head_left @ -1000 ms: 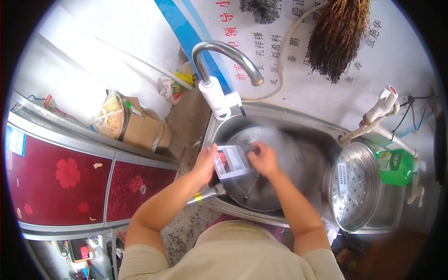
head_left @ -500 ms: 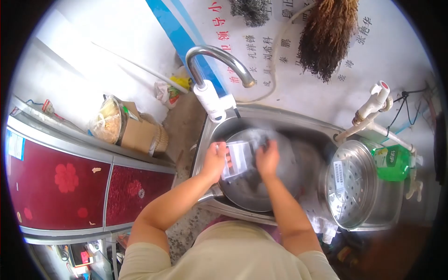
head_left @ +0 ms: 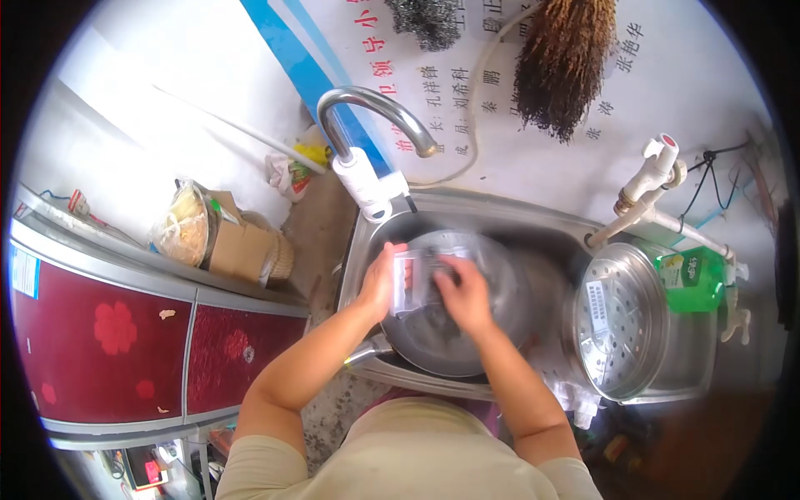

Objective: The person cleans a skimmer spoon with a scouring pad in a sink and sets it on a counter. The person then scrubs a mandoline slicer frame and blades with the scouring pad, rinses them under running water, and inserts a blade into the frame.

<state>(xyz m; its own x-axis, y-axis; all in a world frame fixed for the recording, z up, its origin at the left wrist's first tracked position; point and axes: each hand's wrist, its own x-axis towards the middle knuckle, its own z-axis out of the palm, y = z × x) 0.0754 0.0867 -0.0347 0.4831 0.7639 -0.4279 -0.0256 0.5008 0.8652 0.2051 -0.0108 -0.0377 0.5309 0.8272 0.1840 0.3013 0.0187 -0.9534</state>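
Observation:
My left hand (head_left: 379, 282) grips a clear plastic box (head_left: 407, 287) by its left side, tilted above a large wok (head_left: 433, 354) in the sink. My right hand (head_left: 463, 293) is pressed against the box with its fingers closed on a dark, blurred scrubber (head_left: 437, 268). Cloudy water lies in the wok below both hands. The wok's handle (head_left: 367, 353) points out over the sink's front left edge.
A curved faucet (head_left: 379, 100) stands behind the sink (head_left: 500, 204). At the right are a perforated steamer tray (head_left: 621, 333), a green soap bottle (head_left: 692, 279) and a white valve pipe (head_left: 650, 179). A brush (head_left: 567, 67) hangs on the wall. A red cabinet (head_left: 108, 333) stands left.
My right hand has moved left with the dark scrubber, from beside the plastic box onto it. My left hand still holds the box. The whole view has shifted slightly.

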